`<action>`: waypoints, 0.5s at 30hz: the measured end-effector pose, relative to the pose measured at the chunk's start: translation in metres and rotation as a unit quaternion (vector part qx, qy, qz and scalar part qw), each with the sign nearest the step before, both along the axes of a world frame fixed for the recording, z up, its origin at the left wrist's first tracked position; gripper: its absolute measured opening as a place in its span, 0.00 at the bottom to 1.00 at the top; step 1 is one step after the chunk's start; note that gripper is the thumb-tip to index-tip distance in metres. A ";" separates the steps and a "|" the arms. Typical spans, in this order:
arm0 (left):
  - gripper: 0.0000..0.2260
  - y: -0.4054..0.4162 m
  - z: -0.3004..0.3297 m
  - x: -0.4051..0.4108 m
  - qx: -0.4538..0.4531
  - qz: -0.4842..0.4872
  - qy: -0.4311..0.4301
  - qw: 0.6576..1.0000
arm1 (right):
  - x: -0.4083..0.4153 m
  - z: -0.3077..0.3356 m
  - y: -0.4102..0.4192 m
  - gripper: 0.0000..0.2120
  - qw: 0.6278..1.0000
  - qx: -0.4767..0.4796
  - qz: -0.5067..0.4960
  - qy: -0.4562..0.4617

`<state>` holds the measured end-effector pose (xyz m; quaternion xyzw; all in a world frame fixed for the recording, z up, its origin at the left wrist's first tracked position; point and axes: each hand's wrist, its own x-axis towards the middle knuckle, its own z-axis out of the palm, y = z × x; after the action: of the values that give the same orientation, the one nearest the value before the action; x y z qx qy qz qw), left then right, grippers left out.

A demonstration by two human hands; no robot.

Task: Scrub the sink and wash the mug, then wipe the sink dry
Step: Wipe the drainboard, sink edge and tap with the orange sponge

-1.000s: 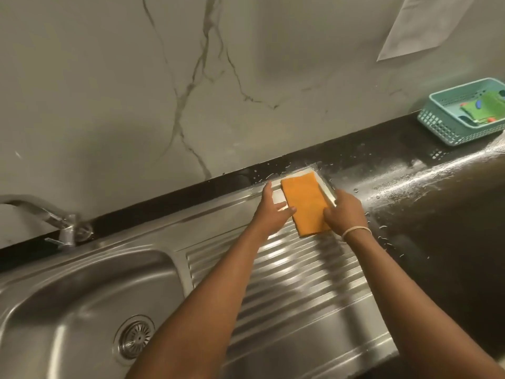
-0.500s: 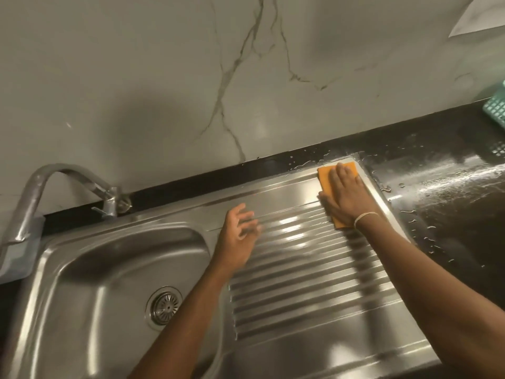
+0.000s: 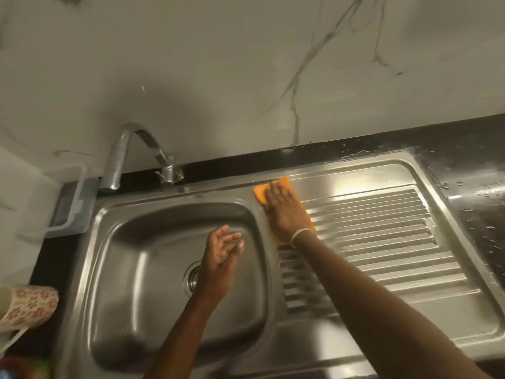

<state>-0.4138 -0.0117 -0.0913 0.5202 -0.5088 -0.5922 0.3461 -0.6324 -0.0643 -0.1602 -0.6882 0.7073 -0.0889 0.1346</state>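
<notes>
Wiping along the back rim of the stainless steel sink: flat right hand pressing the orange rectangular cloth, now shifted from the drainboard's far right corner to the bowl's back right corner. Left hand lifted off, hovering over the bowl, fingers apart, holding nothing. Drying pass likely under way; droplets remaining at the black countertop edge. Curved chrome tap ahead on the rim, floral patterned mug off the sink's left edge

A home kitchen. Shown by a steel sink with ribbed drainboard, set into a wet black bench. Behind, a curved tap and a marble-look wall. At left, a flowered mug standing on the bench, beside a clear plastic holder.
</notes>
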 end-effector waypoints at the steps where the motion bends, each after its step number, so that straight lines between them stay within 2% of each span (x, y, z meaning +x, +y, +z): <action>1: 0.23 0.000 0.002 0.005 -0.004 0.005 0.003 1.000 | 0.023 0.003 -0.004 0.27 1.000 -0.003 0.009 -0.015; 4: 0.20 0.000 0.005 0.020 -0.001 0.016 0.005 1.000 | 0.068 0.010 -0.013 0.25 0.991 -0.026 0.003 -0.133; 6: 0.16 0.001 0.007 0.028 -0.001 0.023 0.009 1.000 | 0.077 0.016 -0.017 0.23 0.956 0.017 -0.060 -0.288; 9: 0.18 0.006 0.010 0.036 0.004 0.026 0.009 1.000 | 0.070 0.041 -0.005 0.20 0.819 0.008 -0.171 -0.548; 12: 0.16 0.011 0.009 0.034 0.012 0.026 0.007 1.000 | 0.019 0.047 0.018 0.17 0.685 -0.010 -0.299 -0.664; 13: 0.15 0.014 0.008 0.029 0.019 0.024 0.010 0.999 | -0.006 0.049 0.031 0.20 0.642 0.002 -0.325 -0.695; 15: 0.16 0.021 0.006 0.014 0.035 0.016 0.022 0.999 | -0.057 0.047 0.058 0.35 0.548 0.042 -0.352 -0.758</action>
<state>-0.3994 0.0094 -0.0852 0.5269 -0.4715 -0.6152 0.3487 -0.6899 -0.0066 -0.1129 -0.0552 0.5316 -0.5879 0.6072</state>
